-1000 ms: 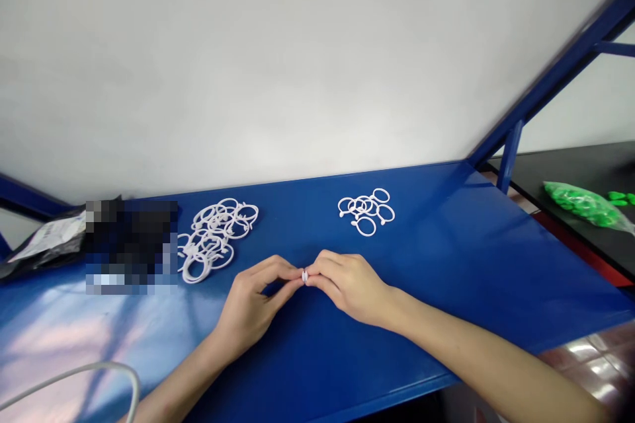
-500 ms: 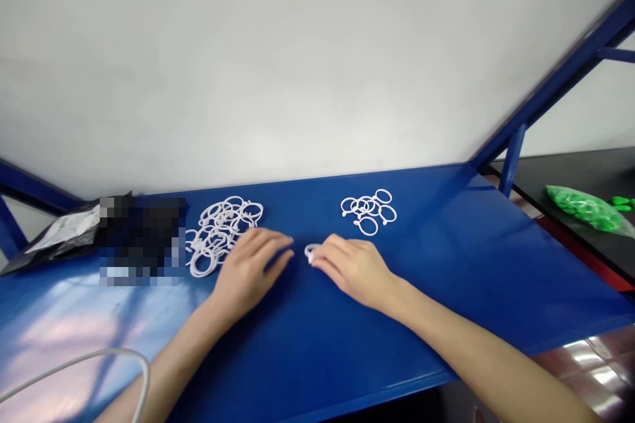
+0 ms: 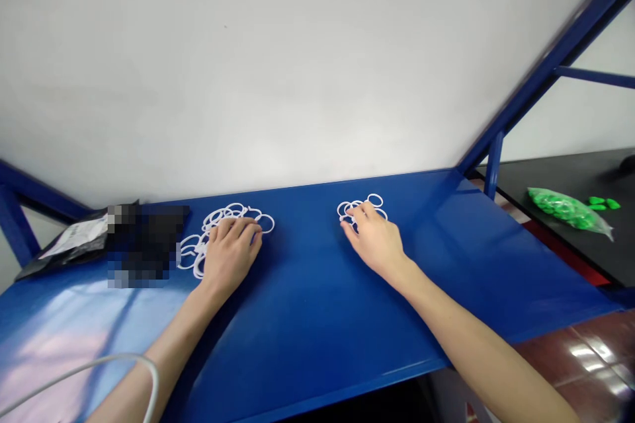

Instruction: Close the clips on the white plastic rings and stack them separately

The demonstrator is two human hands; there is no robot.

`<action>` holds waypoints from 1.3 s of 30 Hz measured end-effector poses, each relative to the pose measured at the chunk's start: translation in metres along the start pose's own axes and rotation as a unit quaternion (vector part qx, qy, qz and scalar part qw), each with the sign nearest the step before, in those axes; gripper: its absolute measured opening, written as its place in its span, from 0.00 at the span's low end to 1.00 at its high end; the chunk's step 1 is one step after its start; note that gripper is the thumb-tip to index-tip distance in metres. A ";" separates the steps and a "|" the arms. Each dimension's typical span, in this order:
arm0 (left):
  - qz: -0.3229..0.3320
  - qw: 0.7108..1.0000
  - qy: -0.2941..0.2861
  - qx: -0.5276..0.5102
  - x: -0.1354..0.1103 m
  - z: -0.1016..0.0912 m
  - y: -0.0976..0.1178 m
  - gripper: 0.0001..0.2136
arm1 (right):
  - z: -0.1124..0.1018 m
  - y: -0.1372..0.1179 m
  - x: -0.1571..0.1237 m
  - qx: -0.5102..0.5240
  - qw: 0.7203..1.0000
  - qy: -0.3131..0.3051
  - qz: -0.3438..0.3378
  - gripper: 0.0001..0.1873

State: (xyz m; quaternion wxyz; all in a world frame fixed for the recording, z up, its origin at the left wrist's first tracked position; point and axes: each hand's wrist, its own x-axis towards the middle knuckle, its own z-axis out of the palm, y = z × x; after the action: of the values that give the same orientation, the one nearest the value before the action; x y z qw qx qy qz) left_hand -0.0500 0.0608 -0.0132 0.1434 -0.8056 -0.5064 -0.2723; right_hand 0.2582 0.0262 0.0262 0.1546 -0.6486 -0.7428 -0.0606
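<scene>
My left hand rests over a larger pile of white plastic rings, fingers bent but a little apart, hiding part of the pile. One white ring sticks out beside its fingertips; I see no ring clearly gripped. My right hand is above a smaller cluster of white rings, thumb and forefinger apart. Its fingers cover much of that cluster, and a single loop shows just behind them. Small knobs are visible on some rings.
Both groups lie on a blue tabletop against a pale wall. At left is a black plastic bag beside a blurred dark patch. A white cable crosses the lower left. Right, a bag of green pieces lies on a black table.
My left hand has moved left onto the larger pile. My right hand has carried a white ring right and back to the smaller cluster, and its fingers have parted. The camera view has shifted slightly.
</scene>
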 end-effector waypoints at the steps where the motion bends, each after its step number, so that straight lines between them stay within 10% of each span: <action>1: 0.018 1.000 0.005 -0.021 0.001 -0.003 0.004 0.07 | 0.000 -0.007 -0.003 0.027 0.999 -0.006 -0.039 0.15; 11: 0.084 0.941 -0.065 -0.321 -0.019 -0.029 0.075 0.05 | 0.017 -0.044 -0.032 0.244 0.922 0.006 -0.301 0.14; 23: -0.151 0.827 -0.195 -0.506 -0.016 -0.036 0.070 0.07 | 0.010 -0.041 -0.028 0.586 0.790 -0.170 -0.057 0.08; 31: -0.174 0.822 -0.206 -0.502 -0.015 -0.038 0.078 0.07 | 0.019 -0.042 -0.035 0.366 0.904 -0.031 -0.218 0.12; 39: -0.131 0.866 -0.168 -0.453 -0.022 -0.032 0.075 0.05 | 0.014 -0.041 -0.036 0.328 0.905 -0.023 -0.271 0.12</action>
State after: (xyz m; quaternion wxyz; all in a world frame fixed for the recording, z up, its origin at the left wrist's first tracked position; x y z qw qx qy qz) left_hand -0.0002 -0.0047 0.0037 -0.3612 -0.7420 -0.4447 -0.3480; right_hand 0.2195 -0.0101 0.0068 0.3189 -0.3359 -0.8715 0.1613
